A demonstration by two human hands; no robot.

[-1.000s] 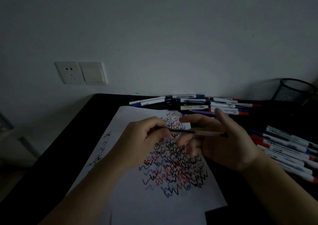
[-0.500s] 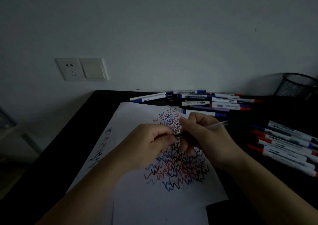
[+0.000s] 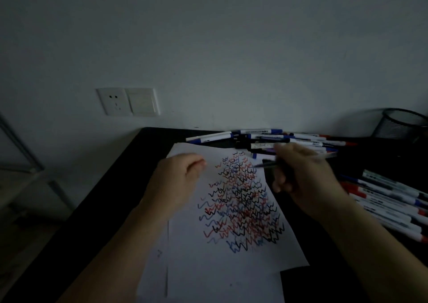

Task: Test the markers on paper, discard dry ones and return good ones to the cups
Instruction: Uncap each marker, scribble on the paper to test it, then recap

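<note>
Black table [image 3: 129, 187], pale wall [image 3: 208, 36], white socket and switch plate [image 3: 128, 101], dim grey frame at far left [image 3: 18, 150]

We see the paper [image 3: 231, 263], a white sheet on the dark desk, densely covered with red, blue and black zigzags. A dark marker [image 3: 269, 163] is held at its 1 o'clock corner, tip pointing to 9 o'clock. Capped markers lie heaped at 12 o'clock [image 3: 261, 138] and in rows at 3 o'clock [image 3: 389, 201]. A black mesh cup [image 3: 403, 124] stands upright at 2 o'clock.
</note>
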